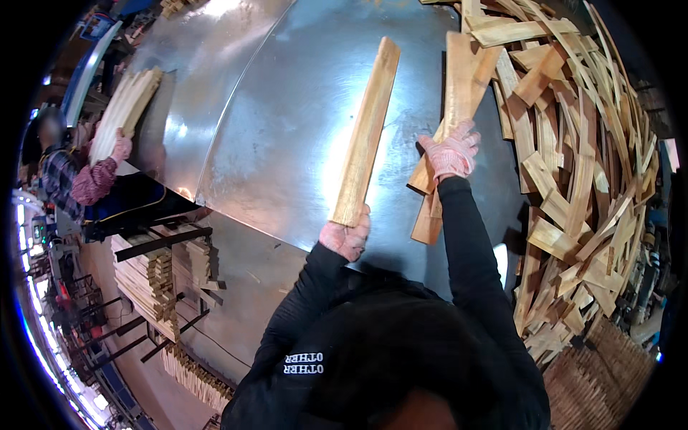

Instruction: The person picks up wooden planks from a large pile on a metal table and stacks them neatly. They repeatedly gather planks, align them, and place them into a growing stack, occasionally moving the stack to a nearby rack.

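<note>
The left hand point(346, 236) in a pink knit glove was closed tight around the bottom end of one long, flat, pale wooden board point(366, 132). The board stood in the middle of the frame and pointed up toward the top edge. The right hand point(450, 154), in the same kind of glove, was curled around a small bunch of flat wooden boards point(459, 79) just right of the middle. I could see at least three boards in that bunch, but I could not tell the full count.

Both hands were over a big shiny grey metal table point(287, 122). The table had lots of bare room in the middle and upper left. Its near edge curved down toward the lower left.

A huge messy pile of short wooden slats point(580, 179) filled the right side, too many to count.

At the far left, another person's gloved hand point(122, 148) held a second bundle of pale boards point(125, 107). Neat stacks of cut wood point(147, 276) sat in the lower left.
</note>
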Demonstrator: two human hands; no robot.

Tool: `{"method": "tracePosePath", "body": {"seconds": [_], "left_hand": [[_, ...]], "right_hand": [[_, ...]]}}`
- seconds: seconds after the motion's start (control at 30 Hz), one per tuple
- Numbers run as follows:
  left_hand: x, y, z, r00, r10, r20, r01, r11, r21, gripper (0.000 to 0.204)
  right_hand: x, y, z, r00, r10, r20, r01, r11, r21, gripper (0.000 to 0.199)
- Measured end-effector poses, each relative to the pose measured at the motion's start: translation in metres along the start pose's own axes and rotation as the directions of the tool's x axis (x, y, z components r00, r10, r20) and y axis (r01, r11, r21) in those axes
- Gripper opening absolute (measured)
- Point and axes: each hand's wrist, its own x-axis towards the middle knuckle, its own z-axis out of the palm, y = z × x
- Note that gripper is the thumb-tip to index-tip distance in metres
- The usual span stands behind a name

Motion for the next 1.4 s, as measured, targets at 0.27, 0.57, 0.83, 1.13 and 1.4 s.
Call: {"method": "tracePosePath", "body": {"seconds": [0.27,0.57,0.83,1.13,1.4], "left_hand": [[-0.005,0.172,-0.040,0.874,0.485,0.015,-0.458,0.815,0.354,0.063],[-0.001,0.253,0.045,0.370,0.685,0.628,0.550,-0.706,0.445,0.101],[0.010,0.211,0.065,0.800,0.546,0.250,0.175,-0.610,0.773,0.076],[-0.001,0.103,0.051,0.975,0.112,0.194,-0.192,0.863,0.468,0.073],[-0.007,0.129,0.052,0.920,0.367,0.136,-0.344,0.596,0.726,0.051]], "right_hand": [[-0.003,-0.030,0.003,0.963,0.220,0.153,-0.237,0.967,0.099,0.110],[-0.060,-0.022,-0.037,0.754,-0.470,0.458,-0.656,-0.512,0.555,0.070],[-0.069,0.052,-0.018,0.942,-0.163,0.295,0.174,0.985,-0.013,0.109],[-0.062,0.052,0.005,0.847,-0.195,0.495,-0.204,0.740,0.641,0.097],[-0.033,-0.013,0.034,0.490,-0.689,0.534,-0.796,-0.105,0.596,0.067]]}}
